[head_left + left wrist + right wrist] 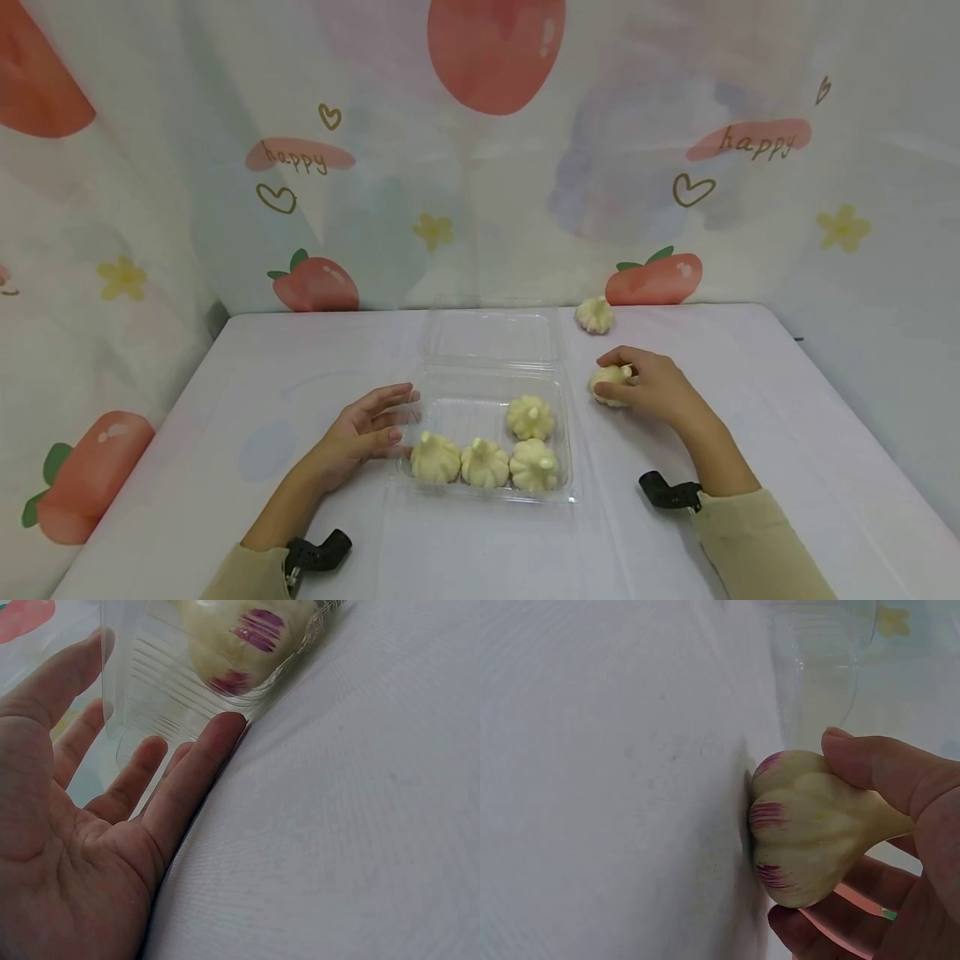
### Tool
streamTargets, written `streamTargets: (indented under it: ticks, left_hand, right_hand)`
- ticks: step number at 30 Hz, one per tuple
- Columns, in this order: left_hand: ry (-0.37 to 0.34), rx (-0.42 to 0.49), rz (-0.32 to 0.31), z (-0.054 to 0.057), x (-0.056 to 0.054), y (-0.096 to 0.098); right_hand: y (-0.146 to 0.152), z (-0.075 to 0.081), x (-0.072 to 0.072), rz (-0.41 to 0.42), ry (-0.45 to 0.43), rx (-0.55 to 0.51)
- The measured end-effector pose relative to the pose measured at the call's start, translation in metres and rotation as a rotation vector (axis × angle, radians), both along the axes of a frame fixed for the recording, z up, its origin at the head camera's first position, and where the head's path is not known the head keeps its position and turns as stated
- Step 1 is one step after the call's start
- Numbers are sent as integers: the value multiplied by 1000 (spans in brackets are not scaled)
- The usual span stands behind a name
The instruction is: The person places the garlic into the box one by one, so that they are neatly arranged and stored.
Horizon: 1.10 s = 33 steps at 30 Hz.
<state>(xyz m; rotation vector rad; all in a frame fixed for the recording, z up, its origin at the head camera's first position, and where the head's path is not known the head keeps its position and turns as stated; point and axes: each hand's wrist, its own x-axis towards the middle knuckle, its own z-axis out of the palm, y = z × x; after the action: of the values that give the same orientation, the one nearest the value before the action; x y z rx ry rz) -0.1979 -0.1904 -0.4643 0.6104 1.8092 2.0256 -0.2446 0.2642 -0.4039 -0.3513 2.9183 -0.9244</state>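
My right hand (660,387) grips a garlic bulb (810,817) between thumb and fingers, low over the table to the right of a clear plastic box (459,408). Purple streaks mark the bulb's pale skin. Beside the left wall of the box, my left hand (363,433) rests with fingers spread, its fingertips at the plastic. In the box, a row of three garlic bulbs (484,463) lies along the near side. One more bulb (530,417) sits behind the right end of that row. Through the plastic, the left wrist view shows a purple-streaked bulb (244,641).
Behind the box, its clear lid (491,337) is folded back onto the table. Another garlic bulb (595,316) lies near the table's back edge, right of the lid. A white cloth (480,550) covers the table, and a printed curtain (480,192) hangs behind it.
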Motion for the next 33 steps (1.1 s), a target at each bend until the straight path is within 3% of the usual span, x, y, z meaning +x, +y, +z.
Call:
streamTargets:
  ticks: [12,20,27,33]
  left_hand:
    - [7,-14,7,0,0,-1]
    - [7,-14,10,0,1,0]
    - [8,-11,8,0,0,0]
    - [4,-12,10,1,0,0]
  right_hand:
    - [-13,12,6,-13,113,-46]
    - [-19,16,8,-23,121,-70]
    - [-23,16,8,-13,214,-94]
    - [-25,17,10,-7,220,-93]
